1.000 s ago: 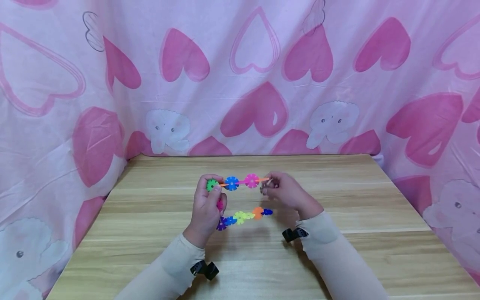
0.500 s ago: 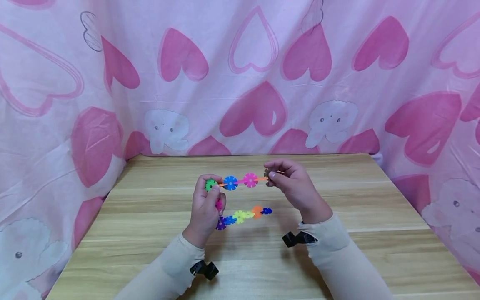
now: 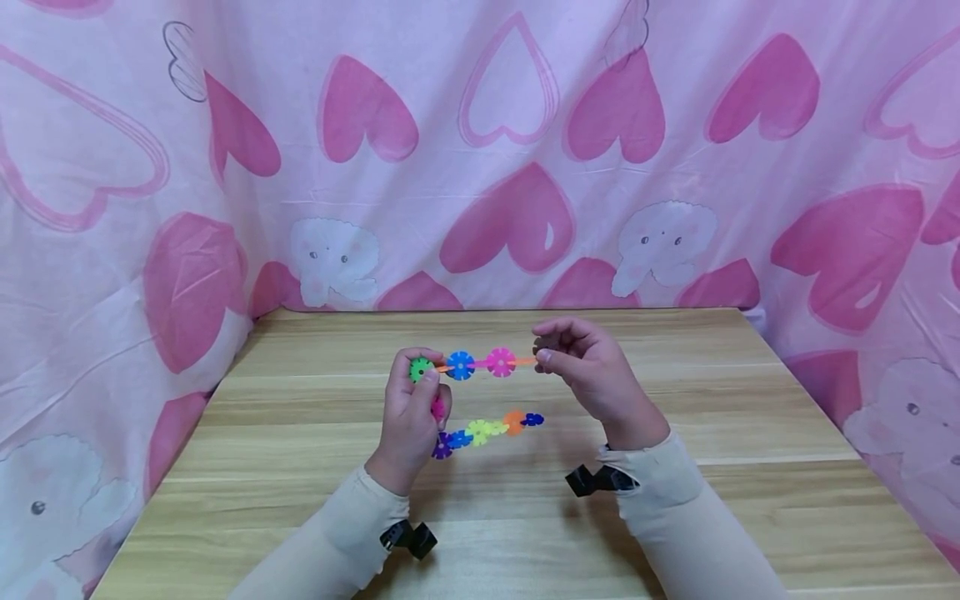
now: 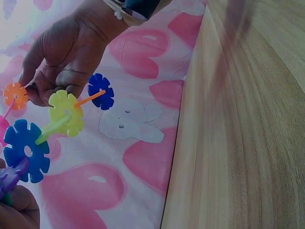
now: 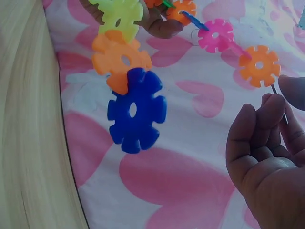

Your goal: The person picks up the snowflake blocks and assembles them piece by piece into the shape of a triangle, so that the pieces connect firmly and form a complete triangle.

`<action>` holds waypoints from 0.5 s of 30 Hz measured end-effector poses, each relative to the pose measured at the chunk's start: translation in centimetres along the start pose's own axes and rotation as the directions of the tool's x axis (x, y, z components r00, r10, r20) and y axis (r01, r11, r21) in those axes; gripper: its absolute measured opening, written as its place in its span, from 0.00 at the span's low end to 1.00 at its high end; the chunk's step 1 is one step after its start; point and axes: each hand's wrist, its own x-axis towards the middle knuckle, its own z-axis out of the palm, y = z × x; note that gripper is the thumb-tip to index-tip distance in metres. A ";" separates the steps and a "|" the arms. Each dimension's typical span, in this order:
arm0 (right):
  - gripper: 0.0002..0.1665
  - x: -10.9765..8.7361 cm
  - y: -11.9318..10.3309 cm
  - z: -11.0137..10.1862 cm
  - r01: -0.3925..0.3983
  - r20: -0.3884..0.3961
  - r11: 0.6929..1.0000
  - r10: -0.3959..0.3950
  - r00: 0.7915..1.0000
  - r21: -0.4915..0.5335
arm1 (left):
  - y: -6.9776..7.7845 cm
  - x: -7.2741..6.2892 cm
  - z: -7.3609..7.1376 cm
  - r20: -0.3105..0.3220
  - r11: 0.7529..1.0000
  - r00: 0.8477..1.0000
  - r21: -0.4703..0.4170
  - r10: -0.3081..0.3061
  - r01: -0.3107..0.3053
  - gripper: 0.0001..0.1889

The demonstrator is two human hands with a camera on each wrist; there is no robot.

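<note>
A chain of plastic snowflake discs hangs in the air above the table, bent into two rows. My left hand (image 3: 405,408) grips it at the bend, thumb over the green disc (image 3: 422,369). Along the upper row follow a blue disc (image 3: 461,366), a pink disc (image 3: 501,362) and an edge-on orange disc (image 5: 260,55). At that row's right end, my right hand (image 3: 611,387) pinches a brown disc (image 3: 546,342) between thumb and fingers; it meets the orange disc. The lower row has a yellow disc (image 3: 478,432) and ends free in a dark blue disc (image 5: 147,119).
The wooden table (image 3: 487,533) lies under both hands. A pink curtain (image 3: 420,200) with hearts stands behind it and at both sides. Each wrist wears a black camera, the left one (image 3: 408,540) low over the table.
My right hand has moved up and slightly right, and the brown disc now shows upright between its fingers at the chain's end. My left hand keeps its hold with hardly any movement.
</note>
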 end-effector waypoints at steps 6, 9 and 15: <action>0.18 0.0 -0.2 0.1 0.048 0.032 0.999 -0.048 0.998 -0.008 | 0.0 0.0 0.0 -0.022 1.000 1.000 0.009 -0.009 0.009 0.10; 0.17 -0.1 -0.3 0.1 0.063 0.039 0.997 -0.062 0.997 -0.048 | 0.0 0.1 -0.1 -0.018 1.000 1.000 0.007 -0.004 0.004 0.10; 0.17 -0.2 -0.5 0.5 0.041 0.006 0.990 -0.041 0.999 -0.136 | -0.1 0.0 0.0 -0.029 1.000 1.000 0.013 -0.012 0.013 0.10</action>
